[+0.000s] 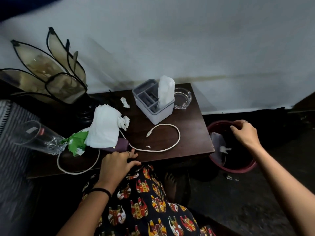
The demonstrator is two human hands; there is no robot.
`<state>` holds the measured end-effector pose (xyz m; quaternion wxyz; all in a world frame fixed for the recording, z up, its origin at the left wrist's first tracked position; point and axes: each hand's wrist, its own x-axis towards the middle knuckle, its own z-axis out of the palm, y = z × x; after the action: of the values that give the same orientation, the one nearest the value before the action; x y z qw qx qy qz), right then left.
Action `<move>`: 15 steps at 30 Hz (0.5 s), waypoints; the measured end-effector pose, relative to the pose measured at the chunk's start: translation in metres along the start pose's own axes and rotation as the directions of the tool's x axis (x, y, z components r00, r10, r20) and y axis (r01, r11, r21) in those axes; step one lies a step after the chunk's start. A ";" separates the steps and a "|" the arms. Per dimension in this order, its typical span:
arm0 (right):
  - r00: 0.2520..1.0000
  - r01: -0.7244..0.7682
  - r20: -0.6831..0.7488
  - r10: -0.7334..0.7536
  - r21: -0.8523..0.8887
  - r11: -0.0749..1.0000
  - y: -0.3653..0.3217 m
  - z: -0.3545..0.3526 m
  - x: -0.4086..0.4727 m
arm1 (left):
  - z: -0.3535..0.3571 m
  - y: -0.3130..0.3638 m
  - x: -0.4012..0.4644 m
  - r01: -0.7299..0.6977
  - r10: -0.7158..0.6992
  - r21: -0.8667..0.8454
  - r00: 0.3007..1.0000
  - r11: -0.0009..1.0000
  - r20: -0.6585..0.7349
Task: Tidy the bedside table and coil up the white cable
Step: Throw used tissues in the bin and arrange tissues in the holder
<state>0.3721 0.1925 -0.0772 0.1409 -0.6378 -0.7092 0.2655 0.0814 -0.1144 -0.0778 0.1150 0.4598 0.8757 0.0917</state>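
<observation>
**Bedside table cluttered, cable uncoiled; right hand at the bin**

I see the dark wooden bedside table [187, 133] against a pale wall. The white cable [177, 133] lies loose across it: its plug end rests near the table's middle, an arc runs right and back along the front, passes under the purple pouch [119, 145], and a second loop hangs over the front-left edge.

My left hand [117, 164] rests at the table's front edge, fingers loosely spread and gripping nothing, fingertips just beside the pouch. My right hand [243, 133] is over the maroon waste bin [238, 169] to the right of the table, fingers curled on the far rim; whether they pinch it firmly I cannot tell.

On the table:
- a stack of white tissues [105, 128] on the pouch, with a green wrapper [76, 143] beside it
- two crumpled tissue scraps [125, 102]
- a grey organiser box [153, 101] holding an upright white tissue
- a glass ashtray [183, 99] just behind the box
- a tilted drinking glass [37, 137] at the left
- a petal-shaded lamp [56, 74] at the back-left corner
</observation>
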 end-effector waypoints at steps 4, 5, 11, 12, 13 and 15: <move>0.977 0.211 0.027 -0.214 0.079 0.974 -0.055 0.007 -0.026 | 0.001 -0.001 -0.002 0.002 -0.002 -0.001 1.000 1.000 0.020; 0.957 0.282 0.046 -0.287 0.104 0.954 -0.071 0.011 -0.036 | 0.001 -0.001 -0.003 0.000 0.000 -0.006 1.000 1.000 0.021; 0.685 0.679 0.202 -0.699 0.168 0.714 -0.152 0.048 -0.101 | -0.002 -0.009 -0.003 -0.047 0.050 -0.031 0.995 0.998 0.091; 0.642 0.707 0.244 -0.727 0.178 0.685 -0.166 0.058 -0.107 | -0.004 -0.012 -0.002 -0.062 0.064 -0.025 0.991 0.998 0.114; 0.602 0.731 0.286 -0.745 0.178 0.659 -0.178 0.066 -0.112 | -0.004 -0.013 -0.001 -0.074 0.076 -0.016 0.987 0.997 0.141; 0.528 0.775 0.361 -0.769 0.165 0.609 -0.204 0.086 -0.117 | -0.006 -0.018 0.002 -0.081 0.081 -0.012 0.981 0.997 0.177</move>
<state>0.1737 0.0517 -0.0182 0.0916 -0.1914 -0.9322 0.2933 0.0650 -0.1232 -0.0773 0.1895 0.5012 0.8424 0.0571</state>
